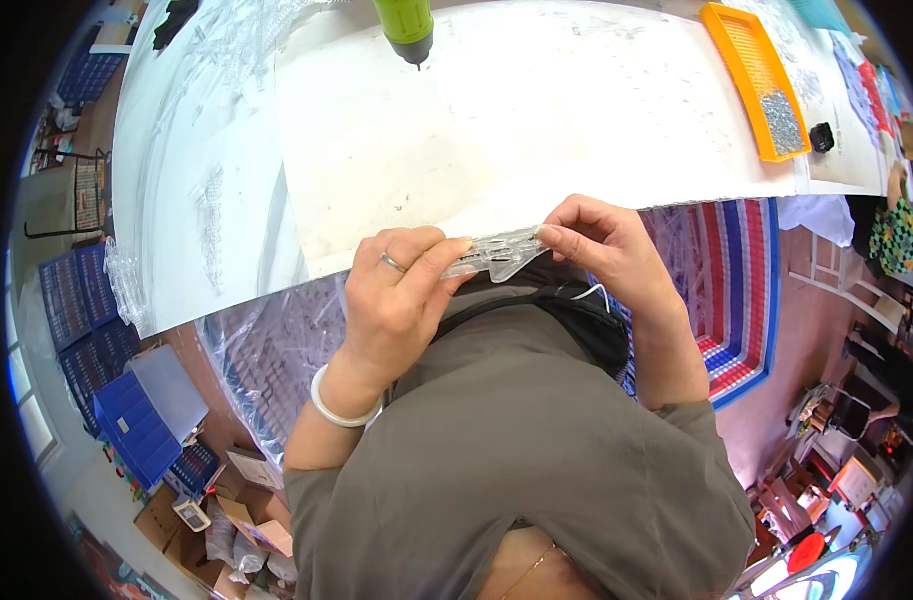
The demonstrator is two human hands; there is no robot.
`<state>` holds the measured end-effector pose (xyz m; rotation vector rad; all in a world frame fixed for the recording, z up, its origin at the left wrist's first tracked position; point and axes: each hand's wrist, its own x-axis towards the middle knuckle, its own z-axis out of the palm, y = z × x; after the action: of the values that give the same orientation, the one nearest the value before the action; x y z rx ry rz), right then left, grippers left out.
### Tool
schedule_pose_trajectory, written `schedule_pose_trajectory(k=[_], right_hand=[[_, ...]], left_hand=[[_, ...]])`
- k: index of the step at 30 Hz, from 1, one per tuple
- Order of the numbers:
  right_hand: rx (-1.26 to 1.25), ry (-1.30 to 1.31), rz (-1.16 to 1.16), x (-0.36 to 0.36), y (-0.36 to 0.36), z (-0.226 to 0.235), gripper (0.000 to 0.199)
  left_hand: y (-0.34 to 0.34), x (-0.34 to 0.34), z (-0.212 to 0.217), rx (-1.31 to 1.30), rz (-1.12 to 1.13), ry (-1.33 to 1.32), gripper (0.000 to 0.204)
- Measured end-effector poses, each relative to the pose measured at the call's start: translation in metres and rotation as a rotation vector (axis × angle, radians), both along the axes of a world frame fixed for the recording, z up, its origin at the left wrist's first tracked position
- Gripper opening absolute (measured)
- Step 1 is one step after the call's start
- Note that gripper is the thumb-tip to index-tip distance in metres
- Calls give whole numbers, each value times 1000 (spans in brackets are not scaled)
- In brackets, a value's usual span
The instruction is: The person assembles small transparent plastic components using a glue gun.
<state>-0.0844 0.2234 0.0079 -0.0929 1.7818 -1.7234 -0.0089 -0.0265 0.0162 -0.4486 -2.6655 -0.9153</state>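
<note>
A transparent plastic part [504, 256] with thin dark slots along it is held at the table's near edge, in front of my body. My left hand [396, 285], with a ring on a finger and a white bangle at the wrist, pinches its left end between thumb and fingers. At the right end, the thumb and index finger of my right hand [608, 250] are pressed together. A tiny dark thing shows at those fingertips, too small to name. Beyond both hands, a green and grey power screwdriver [406, 35] points its bit toward me.
An orange tray [731, 70] with small metal screws [779, 122] stands at the right of the white table [496, 120], beside a small black object [822, 137]. Transparent plastic pieces [211, 225] lie on the left. Below are striped woven bags [741, 290]; other people are at the far right.
</note>
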Motion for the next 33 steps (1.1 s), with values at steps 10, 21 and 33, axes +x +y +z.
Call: schedule_pose_trajectory(k=[10, 21, 33], right_hand=[[-61, -73, -140, 9, 19, -9, 21], [-155, -178, -168, 7, 23, -24, 24], [-171, 266, -136, 9, 22, -22, 11]], left_hand=[[5, -8, 1, 158, -102, -126, 33], [-3, -11, 5, 424, -53, -708, 24], [-4, -31, 1, 866, -83, -1148, 30]])
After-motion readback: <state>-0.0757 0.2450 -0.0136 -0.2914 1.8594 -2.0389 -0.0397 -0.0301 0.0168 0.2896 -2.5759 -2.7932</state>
